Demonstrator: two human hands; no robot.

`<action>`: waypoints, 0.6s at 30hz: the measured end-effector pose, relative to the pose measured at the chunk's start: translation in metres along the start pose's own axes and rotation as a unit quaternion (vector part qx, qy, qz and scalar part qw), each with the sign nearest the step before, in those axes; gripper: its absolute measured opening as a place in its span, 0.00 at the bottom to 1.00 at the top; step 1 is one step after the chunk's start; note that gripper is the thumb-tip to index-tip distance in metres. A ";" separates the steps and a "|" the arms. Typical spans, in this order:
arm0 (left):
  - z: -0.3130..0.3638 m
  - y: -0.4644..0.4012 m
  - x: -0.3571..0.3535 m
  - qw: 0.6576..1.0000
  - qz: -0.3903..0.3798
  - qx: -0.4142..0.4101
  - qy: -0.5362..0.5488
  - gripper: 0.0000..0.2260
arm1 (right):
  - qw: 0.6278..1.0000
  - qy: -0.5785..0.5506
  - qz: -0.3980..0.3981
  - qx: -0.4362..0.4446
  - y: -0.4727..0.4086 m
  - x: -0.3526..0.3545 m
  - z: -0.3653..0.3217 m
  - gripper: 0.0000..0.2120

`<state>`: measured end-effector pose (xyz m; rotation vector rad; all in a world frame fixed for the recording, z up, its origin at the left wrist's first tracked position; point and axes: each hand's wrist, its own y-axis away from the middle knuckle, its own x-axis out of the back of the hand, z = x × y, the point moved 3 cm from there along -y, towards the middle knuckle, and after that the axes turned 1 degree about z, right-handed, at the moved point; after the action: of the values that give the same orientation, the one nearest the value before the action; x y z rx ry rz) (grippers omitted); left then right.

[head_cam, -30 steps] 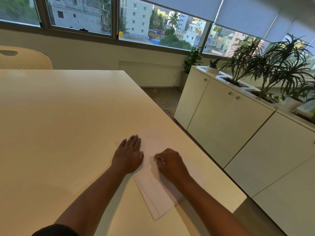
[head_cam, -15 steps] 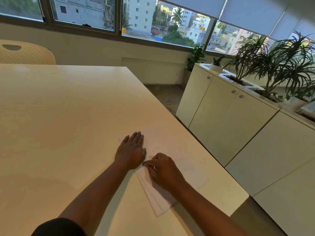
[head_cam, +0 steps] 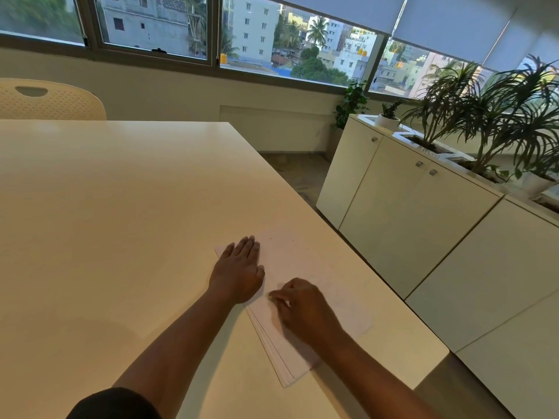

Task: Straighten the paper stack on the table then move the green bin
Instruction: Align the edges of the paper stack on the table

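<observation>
A stack of white paper lies on the cream table near its right edge, turned at an angle, its sheets fanned out slightly at the near left side. My left hand lies flat on the stack's far left corner, fingers stretched out. My right hand rests on the middle of the stack with its fingers curled, fingertips pressed on the top sheet close to my left thumb. No green bin is in view.
The table's right edge runs diagonally just past the paper, with floor beyond it. White cabinets with potted plants on top stand to the right. A cream chair sits at the table's far left.
My right hand has slid left across the stack toward my left thumb. The left hand has stayed flat on the far corner. The view has shifted slightly.
</observation>
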<state>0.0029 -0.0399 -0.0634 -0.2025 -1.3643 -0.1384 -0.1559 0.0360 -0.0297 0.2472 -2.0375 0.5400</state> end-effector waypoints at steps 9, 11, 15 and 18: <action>0.001 0.001 0.001 1.000 -0.002 0.000 -0.005 0.27 | 0.999 0.014 0.008 0.036 0.001 -0.013 -0.015 0.11; 0.001 0.001 0.002 1.000 0.001 -0.003 -0.002 0.27 | 1.000 0.014 0.014 0.024 -0.002 -0.008 -0.011 0.10; 0.001 0.002 0.002 1.000 0.002 -0.003 0.004 0.27 | 0.997 0.034 0.053 -0.036 -0.013 0.013 0.012 0.10; 0.001 0.001 0.001 1.000 0.002 -0.004 0.001 0.27 | 0.998 0.048 0.035 0.004 -0.012 -0.001 -0.005 0.09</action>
<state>0.0026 -0.0386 -0.0619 -0.2112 -1.3621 -0.1411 -0.1472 0.0275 -0.0250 0.1532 -1.9573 0.5929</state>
